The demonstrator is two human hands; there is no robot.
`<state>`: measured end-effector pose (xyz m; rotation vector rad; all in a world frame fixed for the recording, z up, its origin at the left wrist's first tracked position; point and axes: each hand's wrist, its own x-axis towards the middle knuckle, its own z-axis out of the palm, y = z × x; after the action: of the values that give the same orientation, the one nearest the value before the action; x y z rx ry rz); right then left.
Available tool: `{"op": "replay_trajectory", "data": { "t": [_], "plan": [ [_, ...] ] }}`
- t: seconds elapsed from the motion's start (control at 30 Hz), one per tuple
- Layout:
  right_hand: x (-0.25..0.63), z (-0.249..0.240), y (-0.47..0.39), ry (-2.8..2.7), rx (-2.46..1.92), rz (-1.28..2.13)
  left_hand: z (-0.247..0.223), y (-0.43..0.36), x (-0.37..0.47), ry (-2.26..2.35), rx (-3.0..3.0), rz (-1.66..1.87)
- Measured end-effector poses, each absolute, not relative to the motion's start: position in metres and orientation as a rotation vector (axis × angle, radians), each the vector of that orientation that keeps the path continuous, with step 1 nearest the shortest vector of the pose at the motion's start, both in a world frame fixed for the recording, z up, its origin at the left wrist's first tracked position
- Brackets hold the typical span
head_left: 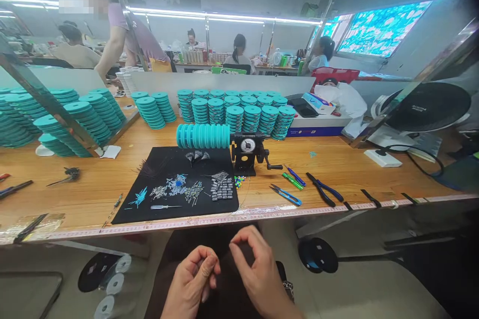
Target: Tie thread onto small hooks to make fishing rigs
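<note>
In front of the table edge, low in the head view, my left hand (194,279) is closed, thumb pressed against the curled fingers. To its right my right hand (258,266) has thumb and forefinger pinched together. Whatever either pinch holds is too fine to make out. The hands are apart. Beyond them lies a black mat (138,199) with small parts: turquoise pieces (140,197), clear sleeves (176,184), metal swivels (193,192), grey weights (222,189) and a small screwdriver (160,207). Behind it a row of turquoise spools (202,136) sits on a hand-cranked winder (247,152).
Right of the mat lie blue-handled snips (285,194), pliers (324,189) and a green tool (292,181). Turquoise spool stacks (234,117) line the back, with more stacks (80,119) at left. A measuring tape (149,225) runs along the table edge. Other people (239,52) are beyond the partition.
</note>
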<state>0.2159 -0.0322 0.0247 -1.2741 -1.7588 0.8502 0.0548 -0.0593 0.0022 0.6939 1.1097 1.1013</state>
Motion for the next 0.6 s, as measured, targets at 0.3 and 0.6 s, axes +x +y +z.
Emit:
{"op": "replay_trajectory", "data": {
  "t": [0.3,0.6],
  "plan": [
    [0.153,0.054,0.071,-2.385,-1.528,0.154,0.009,-0.063,0.048,1.158,0.524,1.182],
    [0.127,0.048,0.096,-2.486,-1.568,0.299,0.023,-0.066,0.028,1.147,0.614,1.077]
  ]
}}
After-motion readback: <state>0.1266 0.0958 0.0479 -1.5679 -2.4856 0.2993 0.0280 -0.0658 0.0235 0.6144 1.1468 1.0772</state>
